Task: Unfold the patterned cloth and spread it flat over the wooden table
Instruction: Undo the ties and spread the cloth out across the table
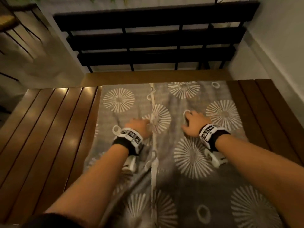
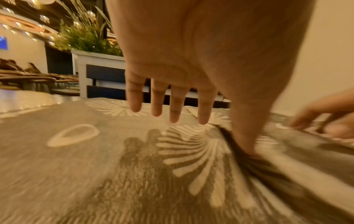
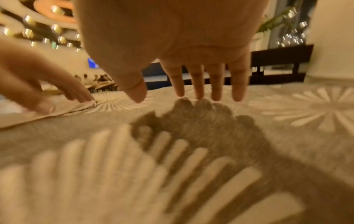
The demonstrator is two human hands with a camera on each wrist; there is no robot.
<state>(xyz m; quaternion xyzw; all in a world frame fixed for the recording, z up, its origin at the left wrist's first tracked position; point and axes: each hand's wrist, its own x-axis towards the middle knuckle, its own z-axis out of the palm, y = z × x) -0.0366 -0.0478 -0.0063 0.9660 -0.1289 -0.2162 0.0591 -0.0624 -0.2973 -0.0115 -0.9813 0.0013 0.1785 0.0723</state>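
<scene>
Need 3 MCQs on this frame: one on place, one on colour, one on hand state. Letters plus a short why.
1. Where does the patterned cloth lie on the wooden table?
A. along the middle, bare slats on both sides
B. bunched in the left corner
C. hanging off the bench

2. What colour is the cloth's starburst print?
A. red
B. white
C. green

3. How is the right hand held?
A. a fist round a cup
B. fingers straight, spread over the cloth
C. pinching a spoon

Answers: 1 A, wood slats show to the left and right of the cloth in the head view. 2 B, pale white bursts on grey. 3 B, the right wrist view shows straight fingers above the fabric.
</scene>
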